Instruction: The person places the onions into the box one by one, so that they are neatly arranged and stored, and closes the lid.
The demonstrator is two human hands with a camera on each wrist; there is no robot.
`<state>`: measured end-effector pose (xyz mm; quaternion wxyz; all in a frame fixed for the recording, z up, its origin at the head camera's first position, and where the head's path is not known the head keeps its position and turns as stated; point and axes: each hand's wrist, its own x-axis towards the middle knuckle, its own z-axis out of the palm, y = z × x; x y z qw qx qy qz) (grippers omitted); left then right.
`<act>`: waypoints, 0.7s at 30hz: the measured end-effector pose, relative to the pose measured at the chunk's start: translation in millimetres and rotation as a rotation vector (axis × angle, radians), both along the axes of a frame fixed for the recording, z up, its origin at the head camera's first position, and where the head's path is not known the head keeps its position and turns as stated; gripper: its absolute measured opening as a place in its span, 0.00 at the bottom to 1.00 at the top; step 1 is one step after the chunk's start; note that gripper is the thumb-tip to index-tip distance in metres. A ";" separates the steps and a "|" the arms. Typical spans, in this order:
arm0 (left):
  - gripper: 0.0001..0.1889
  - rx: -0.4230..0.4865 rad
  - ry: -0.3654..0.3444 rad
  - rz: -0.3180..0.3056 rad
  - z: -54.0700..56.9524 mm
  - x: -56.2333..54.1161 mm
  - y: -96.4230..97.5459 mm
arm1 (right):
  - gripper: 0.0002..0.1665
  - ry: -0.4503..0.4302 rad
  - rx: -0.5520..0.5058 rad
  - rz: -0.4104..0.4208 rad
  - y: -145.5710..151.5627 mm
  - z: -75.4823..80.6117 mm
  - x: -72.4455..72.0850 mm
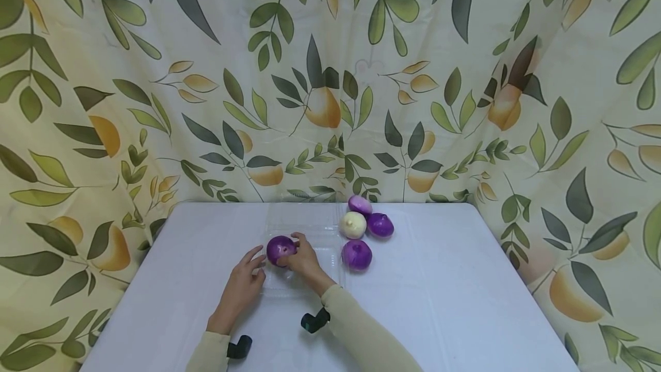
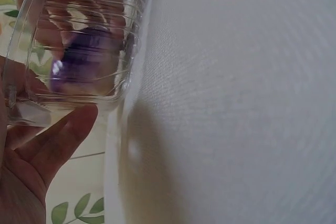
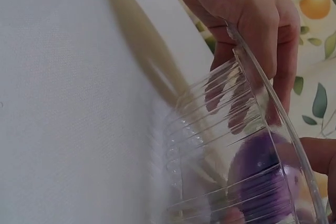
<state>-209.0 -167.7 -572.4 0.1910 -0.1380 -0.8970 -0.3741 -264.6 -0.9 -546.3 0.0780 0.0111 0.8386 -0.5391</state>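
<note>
In the head view, my right hand grips a glossy purple onion inside a clear plastic container. The onion sits in the container's left part. My left hand is at the container's left side, fingers loosely extended close to the onion. Through the ribbed clear wall, the left wrist view shows the purple onion, with the left thumb against the outside of the container. Seen from the right wrist, the left hand hangs beyond the container wall; only part of the right hand shows.
Right of the container stand a white onion, a pale purple onion and two darker purple onions, one in front and one at the side. A white cloth covers the table. A leaf-patterned curtain hangs behind.
</note>
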 end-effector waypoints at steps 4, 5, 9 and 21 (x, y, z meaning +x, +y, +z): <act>0.18 -0.007 -0.005 0.005 0.7 -0.1 0.1 | 0.42 -0.002 -0.028 -0.013 1.7 1.3 0.6; 0.18 -0.005 -0.009 0.005 0.7 -0.1 0.1 | 0.41 -0.002 -0.026 -0.011 2.1 1.5 0.7; 0.19 -0.003 -0.023 0.009 0.8 -0.3 0.0 | 0.38 0.005 -0.010 -0.004 3.4 1.4 0.8; 0.20 0.007 -0.033 0.006 2.4 -0.1 0.4 | 0.42 -0.008 0.017 0.004 6.2 0.5 2.0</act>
